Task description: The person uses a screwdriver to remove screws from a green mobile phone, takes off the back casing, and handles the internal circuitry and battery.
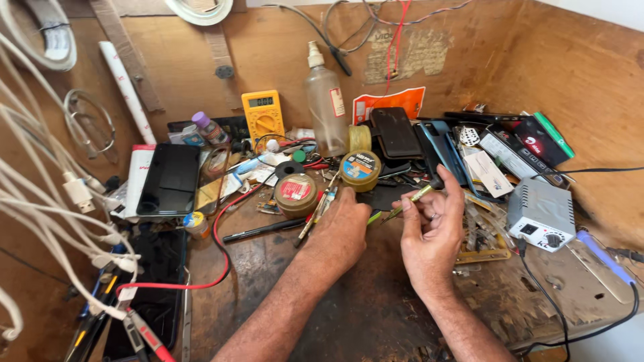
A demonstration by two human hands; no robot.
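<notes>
Head view: a thin green-handled tool [414,198] is pinched between thumb and fingertips of the right hand [433,231], its tip raised toward the far side, above the middle of the worn wooden bench [376,308]. The left hand [341,231] is laid knuckles-up just left of it, fingers curled under; whether anything is gripped cannot be told. Round tins [296,194] and a yellow multimeter [263,114] are set farther back. By its look, the tool is judged light, stiff and slim, best held at mid-handle.
</notes>
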